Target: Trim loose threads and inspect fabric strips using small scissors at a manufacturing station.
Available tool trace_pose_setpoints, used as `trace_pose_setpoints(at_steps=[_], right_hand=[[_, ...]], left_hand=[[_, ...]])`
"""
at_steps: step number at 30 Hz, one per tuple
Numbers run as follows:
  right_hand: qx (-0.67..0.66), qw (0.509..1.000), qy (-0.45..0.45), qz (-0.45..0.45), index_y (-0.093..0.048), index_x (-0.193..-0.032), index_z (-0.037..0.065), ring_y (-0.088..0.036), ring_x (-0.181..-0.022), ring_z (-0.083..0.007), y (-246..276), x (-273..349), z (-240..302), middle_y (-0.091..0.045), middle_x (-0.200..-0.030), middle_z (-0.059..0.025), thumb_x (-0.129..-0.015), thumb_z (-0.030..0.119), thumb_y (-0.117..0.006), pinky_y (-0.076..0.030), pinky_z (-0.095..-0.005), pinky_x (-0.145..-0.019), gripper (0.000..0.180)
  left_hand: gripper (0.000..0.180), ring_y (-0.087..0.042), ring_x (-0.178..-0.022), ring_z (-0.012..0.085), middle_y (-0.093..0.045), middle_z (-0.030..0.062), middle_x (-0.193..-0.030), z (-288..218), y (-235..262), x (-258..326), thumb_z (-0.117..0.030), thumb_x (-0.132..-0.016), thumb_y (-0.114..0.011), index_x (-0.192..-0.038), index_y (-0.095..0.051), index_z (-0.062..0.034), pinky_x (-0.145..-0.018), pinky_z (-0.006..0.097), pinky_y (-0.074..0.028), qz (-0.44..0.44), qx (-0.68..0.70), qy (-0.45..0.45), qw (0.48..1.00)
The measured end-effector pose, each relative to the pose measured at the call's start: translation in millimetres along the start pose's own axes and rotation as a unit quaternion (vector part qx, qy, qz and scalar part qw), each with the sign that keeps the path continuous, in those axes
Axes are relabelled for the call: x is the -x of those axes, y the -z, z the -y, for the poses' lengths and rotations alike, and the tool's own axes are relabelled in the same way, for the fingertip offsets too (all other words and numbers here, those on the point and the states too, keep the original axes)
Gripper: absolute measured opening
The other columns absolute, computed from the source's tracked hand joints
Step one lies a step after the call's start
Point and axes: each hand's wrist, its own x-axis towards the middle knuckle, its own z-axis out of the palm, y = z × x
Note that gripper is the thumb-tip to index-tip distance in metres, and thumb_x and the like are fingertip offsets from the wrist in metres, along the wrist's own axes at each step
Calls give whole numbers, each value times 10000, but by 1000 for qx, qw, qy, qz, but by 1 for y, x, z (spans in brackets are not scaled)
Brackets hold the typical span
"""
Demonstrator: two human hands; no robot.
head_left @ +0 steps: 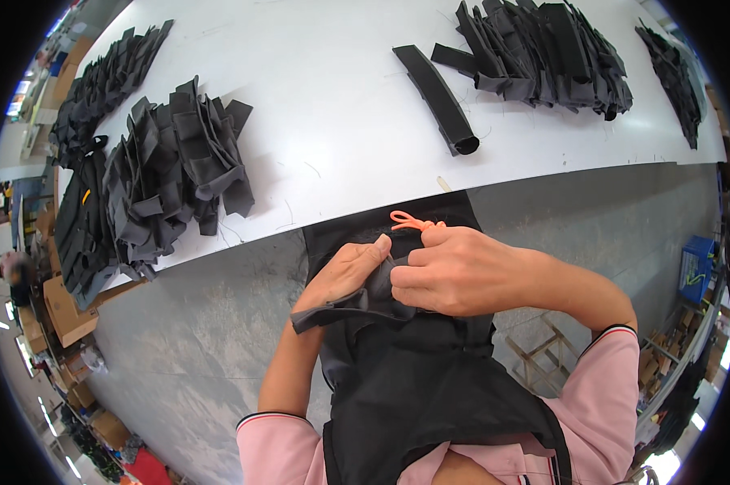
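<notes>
Dark fabric piece [350, 311] lies crosswise, free end pointing left, pinched in both hands [454, 271].

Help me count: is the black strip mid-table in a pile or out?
Out: the black strip lies alone on the table, beside a pile.

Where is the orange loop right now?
Near the head view's centre, the orange loop is by the upper edge of the right hand, with black fabric behind it.

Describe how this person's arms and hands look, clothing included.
The left hand and right hand are bare; no gloves show. The left sleeve and right sleeve are short and pink, with dark and white striped edging.
</notes>
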Motion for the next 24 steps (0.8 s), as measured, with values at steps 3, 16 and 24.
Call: trace_pose_setpoints(at_steps=[3,16,24], right_hand=[[-91,996,-4,-1,-582,-748,73,-502,-623,-133,-3,1,-4,-436,-738,-10,-654,89,-652,-382,-276,-553,118],[-150,967,-206,9,-590,-882,65,-528,-655,-204,1,19,11,-502,-870,-47,-668,18,-644,-417,-310,-575,226],[-108,988,-105,-39,-636,-901,82,-457,-599,-196,-3,12,4,-474,-784,-34,-689,61,-593,-380,-309,-542,217]], left_hand=[[497,-388,-584,39,-477,-55,-613,0,0,0,-409,-980,-436,-678,-553,-32,-524,235,-350,5,4,9,1000],[493,-396,-587,43,-484,-52,-630,14,2,-8,-402,-978,-440,-695,-558,-16,-532,237,-352,6,-13,-5,1000],[469,-378,-586,23,-467,-70,-627,4,-1,-5,-383,-989,-420,-704,-558,-37,-531,218,-346,37,-21,29,999]])
